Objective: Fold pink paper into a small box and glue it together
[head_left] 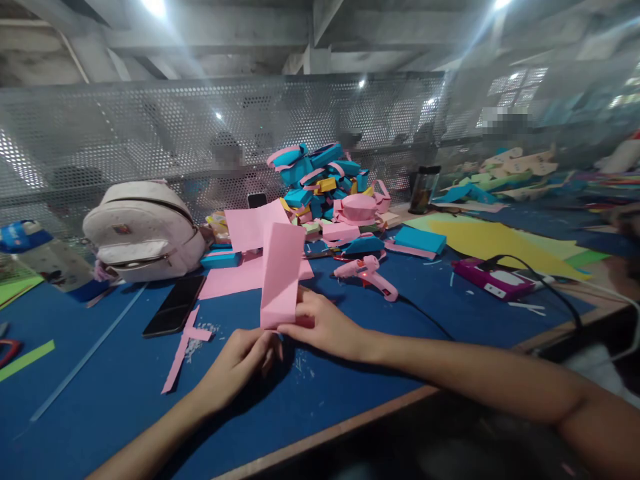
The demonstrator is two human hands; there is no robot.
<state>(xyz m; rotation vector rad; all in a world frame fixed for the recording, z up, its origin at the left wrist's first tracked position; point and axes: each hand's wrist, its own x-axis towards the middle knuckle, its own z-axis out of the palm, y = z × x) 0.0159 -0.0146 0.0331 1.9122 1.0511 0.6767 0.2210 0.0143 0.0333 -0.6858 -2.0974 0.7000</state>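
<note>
A folded piece of pink paper (283, 270) stands upright over the blue tabletop, creased near its bottom. My right hand (320, 321) grips its lower right side, thumb in front and fingers behind. Close to the bottom edge is my left hand (250, 357), its fingers curled; whether they pinch the paper is hard to make out. Behind lie more pink sheets (233, 281). A pink glue gun (367, 275) with a red light rests to the right. Cut pink strips (183, 353) lie left of my hands, among small white scraps.
A black phone (175, 307) and a white backpack (145, 230) are on the left, beside a bottle (50, 257). At the back rises a pile of blue, pink and yellow paper pieces (320, 180). A purple box (493, 279) with cables and yellow sheets (490, 240) lie right.
</note>
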